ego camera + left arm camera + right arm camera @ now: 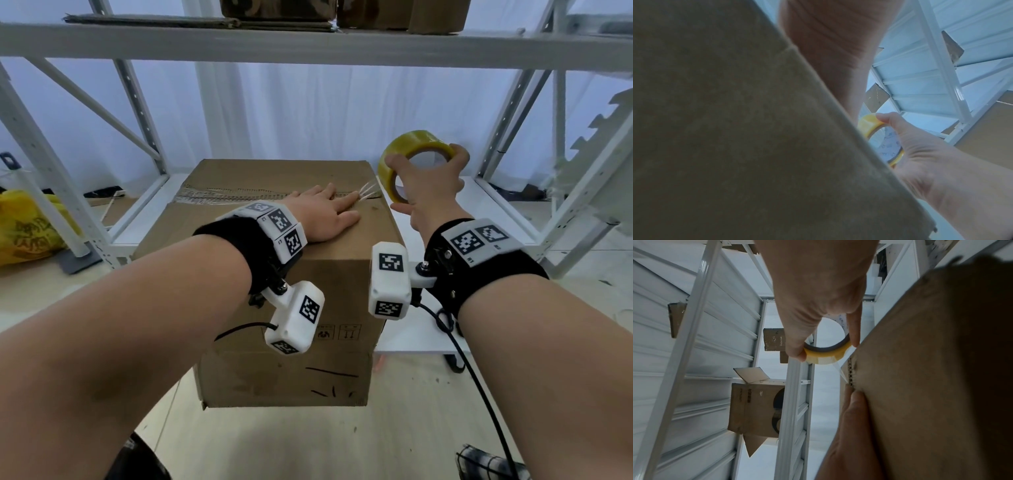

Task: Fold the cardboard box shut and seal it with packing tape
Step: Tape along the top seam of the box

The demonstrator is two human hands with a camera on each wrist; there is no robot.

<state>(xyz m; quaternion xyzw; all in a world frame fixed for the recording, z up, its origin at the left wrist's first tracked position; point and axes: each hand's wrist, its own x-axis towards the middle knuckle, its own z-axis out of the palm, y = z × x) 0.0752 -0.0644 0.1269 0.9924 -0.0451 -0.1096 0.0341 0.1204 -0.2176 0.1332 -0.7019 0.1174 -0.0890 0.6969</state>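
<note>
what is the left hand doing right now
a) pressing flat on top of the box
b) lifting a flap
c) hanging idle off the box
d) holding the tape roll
a: the left hand lies flat on the box top, while the right hand holds the tape roll.

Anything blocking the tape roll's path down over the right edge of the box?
Nothing visible. The right hand grips the tape roll just past the cardboard box; the left hand presses the seam, clear of the edge.
</note>
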